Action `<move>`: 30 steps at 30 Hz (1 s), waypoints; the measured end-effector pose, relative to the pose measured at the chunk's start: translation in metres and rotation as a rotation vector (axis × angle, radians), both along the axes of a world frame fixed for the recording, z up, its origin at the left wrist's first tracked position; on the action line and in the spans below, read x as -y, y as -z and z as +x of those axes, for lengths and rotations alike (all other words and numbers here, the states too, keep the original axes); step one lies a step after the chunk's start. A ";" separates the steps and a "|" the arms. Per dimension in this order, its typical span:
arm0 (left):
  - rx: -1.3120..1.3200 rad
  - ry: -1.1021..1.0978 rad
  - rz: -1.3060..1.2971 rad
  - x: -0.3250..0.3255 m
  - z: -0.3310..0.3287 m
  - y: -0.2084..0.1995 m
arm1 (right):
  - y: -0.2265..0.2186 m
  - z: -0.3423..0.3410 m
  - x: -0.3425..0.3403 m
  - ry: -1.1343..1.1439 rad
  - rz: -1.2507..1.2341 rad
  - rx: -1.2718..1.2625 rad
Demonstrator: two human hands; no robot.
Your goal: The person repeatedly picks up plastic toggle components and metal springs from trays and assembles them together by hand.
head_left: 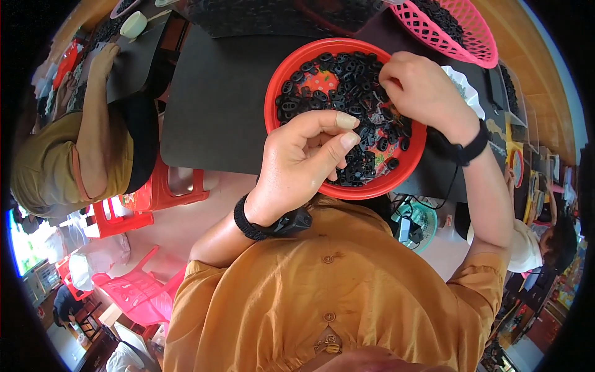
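A red plastic basin stands at the table's edge right in front of me. Small black oval plastic pieces, some with two holes, fill much of it, and its patterned bottom shows between them. My left hand is raised over the basin's near left part, thumb and index finger brought together in a pinch. Whatever might be between those fingertips is too small to make out. Over the right rim reaches my right hand, its fingers curled down toward the black pieces. Its fingertips are partly hidden, so what they hold cannot be seen.
A pink lattice basket with black pieces is at the far right, near a white scalloped dish of small parts. Beyond the basin sits a clear bin. A co-worker sits at left; a green basket is below the table.
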State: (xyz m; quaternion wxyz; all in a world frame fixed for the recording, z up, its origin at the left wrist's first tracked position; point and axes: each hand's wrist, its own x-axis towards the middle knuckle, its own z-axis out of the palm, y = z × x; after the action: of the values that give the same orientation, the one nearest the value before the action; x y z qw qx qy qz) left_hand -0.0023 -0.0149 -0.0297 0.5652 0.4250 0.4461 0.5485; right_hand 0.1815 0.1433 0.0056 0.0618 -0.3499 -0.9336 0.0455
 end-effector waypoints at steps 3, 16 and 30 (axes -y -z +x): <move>0.009 -0.015 0.012 0.001 0.000 0.000 | 0.003 -0.007 -0.011 -0.137 0.074 0.061; -0.552 -0.034 0.083 -0.028 -0.057 -0.025 | -0.009 -0.031 -0.010 -0.183 0.097 0.322; -1.398 0.355 0.636 -0.111 -0.043 -0.001 | -0.004 -0.033 -0.025 -0.222 -0.092 0.285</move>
State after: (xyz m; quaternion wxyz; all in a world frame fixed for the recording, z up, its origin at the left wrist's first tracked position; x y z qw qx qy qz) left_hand -0.0456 0.0960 -0.0292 0.0840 0.8775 0.4453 0.1571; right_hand 0.1488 0.1683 0.0095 -0.0926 -0.2500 -0.9628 0.0446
